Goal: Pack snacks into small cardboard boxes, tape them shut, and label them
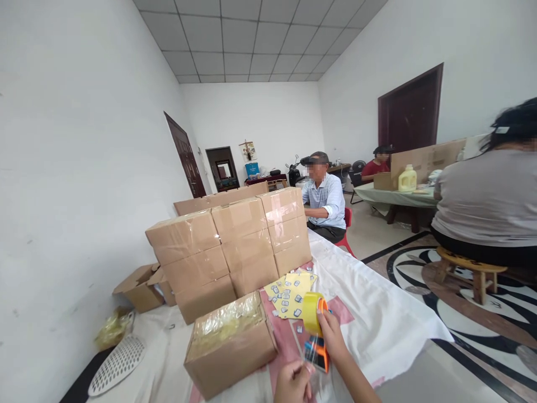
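Observation:
My right hand (334, 337) is closed around a tape dispenser (322, 305) carrying a wide roll of yellow packing tape (311, 314). Below the roll shows an orange, black and blue part (318, 355); I cannot tell if it belongs to the dispenser. My left hand (293, 383) is closed in a pinch, low in the view, and a clear strip of tape (309, 348) runs from its fingertips up toward the roll. Left of both hands, apart from them, a cardboard box (232, 350) has yellowish wrapping visible along its top.
Stacked, taped cardboard boxes (247, 246) stand behind the single box. Yellow sheets (293, 291) with small printed pieces lie on the white tablecloth (361, 302). An open carton (140, 286) and a perforated white plastic piece (118, 364) are at left. A seated person (325, 196) is across the table.

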A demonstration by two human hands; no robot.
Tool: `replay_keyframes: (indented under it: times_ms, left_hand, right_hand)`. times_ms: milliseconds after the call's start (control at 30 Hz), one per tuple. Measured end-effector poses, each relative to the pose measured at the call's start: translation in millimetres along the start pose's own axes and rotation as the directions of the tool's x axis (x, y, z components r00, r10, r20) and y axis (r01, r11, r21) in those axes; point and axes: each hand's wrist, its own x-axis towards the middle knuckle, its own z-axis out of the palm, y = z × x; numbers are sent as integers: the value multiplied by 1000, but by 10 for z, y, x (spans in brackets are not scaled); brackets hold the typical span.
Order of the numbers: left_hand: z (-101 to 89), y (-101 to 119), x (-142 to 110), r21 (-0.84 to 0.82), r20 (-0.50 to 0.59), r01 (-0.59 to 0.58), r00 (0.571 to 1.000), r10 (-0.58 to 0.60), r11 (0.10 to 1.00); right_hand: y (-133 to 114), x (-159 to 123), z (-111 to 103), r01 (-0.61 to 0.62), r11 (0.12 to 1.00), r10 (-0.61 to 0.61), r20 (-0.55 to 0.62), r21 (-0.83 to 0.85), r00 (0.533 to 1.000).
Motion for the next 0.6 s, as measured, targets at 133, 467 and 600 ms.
replay_keyframes:
  times_ms: [133, 467, 600]
  left_hand:
    - [71, -7, -34, 52, -9, -42, 999, 43, 998]
    - [104, 56, -159, 137, -14, -66, 998, 69, 988]
    - [116, 36, -150, 137, -20, -56, 998, 60, 989]
  right_hand:
    - [-11, 12, -24, -63, 996, 61, 19, 59, 998]
    - [-37, 9, -34, -131, 988, 130, 24, 86, 991]
    - [-24, 11, -37, -142, 986, 138, 43, 84, 989]
